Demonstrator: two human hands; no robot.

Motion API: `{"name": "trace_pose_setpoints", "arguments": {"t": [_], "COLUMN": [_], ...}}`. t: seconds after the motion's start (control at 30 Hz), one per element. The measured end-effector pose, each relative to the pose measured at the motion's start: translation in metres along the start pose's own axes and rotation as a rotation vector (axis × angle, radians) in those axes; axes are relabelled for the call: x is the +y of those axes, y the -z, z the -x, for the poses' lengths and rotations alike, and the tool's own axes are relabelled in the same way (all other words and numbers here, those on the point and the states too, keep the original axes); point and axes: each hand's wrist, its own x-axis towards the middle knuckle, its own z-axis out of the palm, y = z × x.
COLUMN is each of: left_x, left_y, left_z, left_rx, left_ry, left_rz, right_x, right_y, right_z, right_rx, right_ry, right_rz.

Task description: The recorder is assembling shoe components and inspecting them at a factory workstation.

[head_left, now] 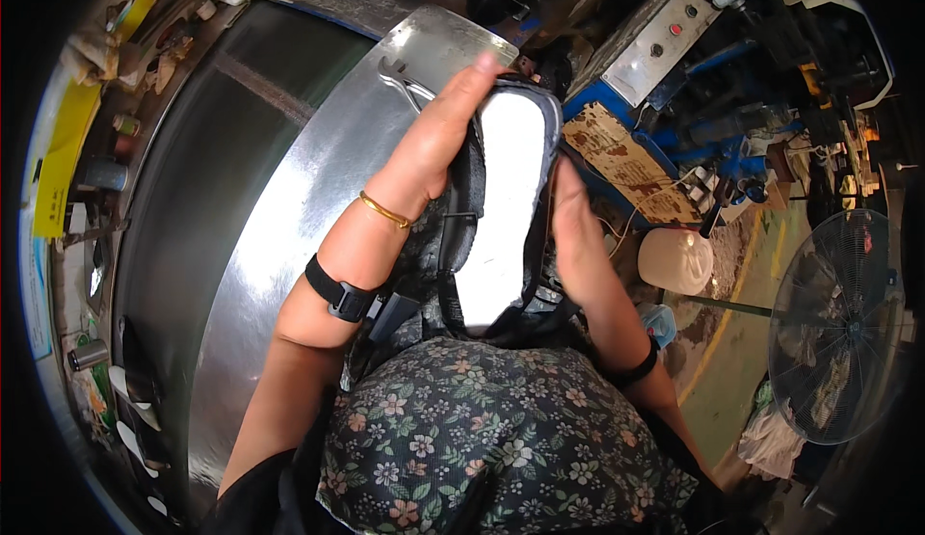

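A black sandal [507,178] with a bright white insole is held over my lap, its wide end pointing away from me. A buckle-like fitting shows on its left strap. My left hand [445,135] grips the upper left side, with its thumb at the wide end and its other fingers hidden. My right hand [575,231] presses along the right side, its fingers mostly behind the sandal. Below it lies my floral apron [482,429]. Just left of the sandal, a thin metal rod or wire tool [403,82] rests on a shiny metal plate [299,198].
A dark conveyor belt [183,207] runs along the left, with several white-soled shoes [130,443] beside it. At the upper right stands a control box [665,39] with buttons. A large fan [843,328] and a whitish rounded container [674,260] are on the right.
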Motion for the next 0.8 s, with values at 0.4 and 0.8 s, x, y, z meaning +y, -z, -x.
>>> {"name": "trace_pose_setpoints", "arguments": {"t": [0.4, 0.8], "left_x": [-0.040, -0.025], "left_y": [0.005, -0.002], "left_z": [-0.020, -0.032], "left_rx": [-0.127, -0.179], "left_ry": [-0.159, -0.166], "left_rz": [-0.390, -0.542], "right_x": [-0.041, -0.031], "right_y": [0.012, 0.026], "right_z": [-0.084, -0.077], "right_rx": [0.151, 0.166], "right_ry": [0.056, 0.104], "right_rz": [-0.163, 0.075]}}
